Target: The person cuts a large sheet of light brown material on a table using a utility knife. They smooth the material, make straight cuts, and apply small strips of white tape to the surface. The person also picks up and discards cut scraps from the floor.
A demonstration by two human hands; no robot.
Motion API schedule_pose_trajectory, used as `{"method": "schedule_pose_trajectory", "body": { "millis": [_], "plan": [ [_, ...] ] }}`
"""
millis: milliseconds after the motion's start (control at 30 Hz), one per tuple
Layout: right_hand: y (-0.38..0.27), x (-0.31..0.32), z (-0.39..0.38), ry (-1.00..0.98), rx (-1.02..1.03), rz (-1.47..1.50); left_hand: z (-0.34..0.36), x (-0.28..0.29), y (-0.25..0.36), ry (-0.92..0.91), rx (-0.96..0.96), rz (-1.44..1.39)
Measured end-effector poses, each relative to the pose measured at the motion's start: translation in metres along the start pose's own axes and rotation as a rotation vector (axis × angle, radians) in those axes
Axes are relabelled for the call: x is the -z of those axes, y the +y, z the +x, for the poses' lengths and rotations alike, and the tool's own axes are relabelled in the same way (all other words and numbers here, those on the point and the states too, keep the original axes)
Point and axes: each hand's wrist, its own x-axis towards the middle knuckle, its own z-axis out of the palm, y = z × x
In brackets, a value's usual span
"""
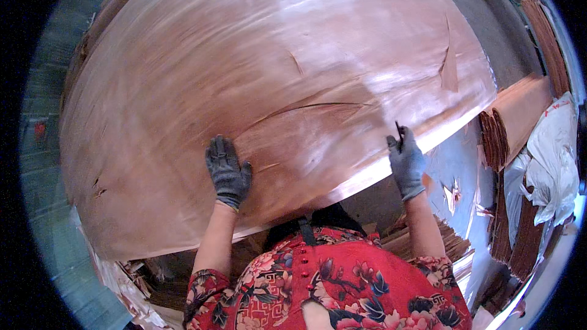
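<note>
Big thin veneer sheet [275, 85] fills most of the view, reddish-brown, glossy, with a few long cracks and a torn flap near its right edge. It sits in front of the person at about chest height, its near edge running from lower left up to the right.

Left hand [227, 171], grey glove, lies flat on top of the sheet just inside the near edge, fingers spread and pointing away. It's open, pressing on the wood rather than gripping anything.

Right hand [405, 162], also gloved, is at the sheet's near edge further right, fingers curled closed around that edge. A thin dark bit sticks up above the fingers, can't tell what it is.

Over on the right there's a stack [516, 116] of more veneer seen edge-on, and beside it white plastic sacks [553, 159] with small red markings, crumpled. Further up, a second stack [547, 36] runs along the concrete floor [483, 30].
</note>
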Motion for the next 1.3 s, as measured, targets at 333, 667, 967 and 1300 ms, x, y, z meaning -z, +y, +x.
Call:
{"method": "schedule_pose_trajectory", "body": {
  "millis": [333, 667, 967, 1300],
  "plan": [
    [-0.136, -0.136, -0.015, -0.073, 0.656, 0.044, 0.008, -0.008, -0.005, 0.036, -0.04, -0.026],
    [-0.063, -0.081, -0.019, -0.023, 0.497, 0.055, 0.006, -0.001, 0.004, 0.034, 0.006, -0.089],
    [-0.068, -0.076, -0.013, -0.152, 0.286, -0.083, 0.069, 0.036, 0.081, 0.328, -0.33, -0.236],
    [-0.059, -0.054, -0.015, -0.3, 0.147, -0.117, 0.112, -0.005, 0.111, 0.235, -0.445, -0.241]
  ]
}}
